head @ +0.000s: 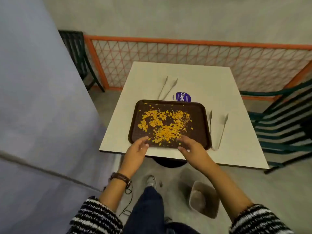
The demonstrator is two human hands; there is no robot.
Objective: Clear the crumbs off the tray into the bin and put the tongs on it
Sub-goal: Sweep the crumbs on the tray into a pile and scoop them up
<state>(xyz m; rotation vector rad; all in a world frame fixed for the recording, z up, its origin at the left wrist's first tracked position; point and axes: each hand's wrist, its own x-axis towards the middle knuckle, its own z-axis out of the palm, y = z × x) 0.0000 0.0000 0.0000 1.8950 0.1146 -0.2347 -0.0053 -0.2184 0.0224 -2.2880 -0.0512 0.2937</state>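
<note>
A dark brown tray (199, 115) lies on the white table (236, 149), covered with orange crumbs (167, 125). Both hands hover over its near edge, fingers apart and holding nothing: my left hand (135, 152) at the near left, my right hand (192, 148) near the middle. One pair of metal tongs (219, 130) lies on the table right of the tray. A second pair of tongs (167, 87) lies beyond the tray's far edge. A grey bin (205, 200) stands on the floor below the table's front edge, to the right of my leg.
A round purple label (183, 96) peeks out behind the tray. An orange mesh barrier (185, 56) runs behind the table. Green chairs stand at the right (280, 125) and far left (76, 53). A grey-blue wall (33, 98) fills the left side.
</note>
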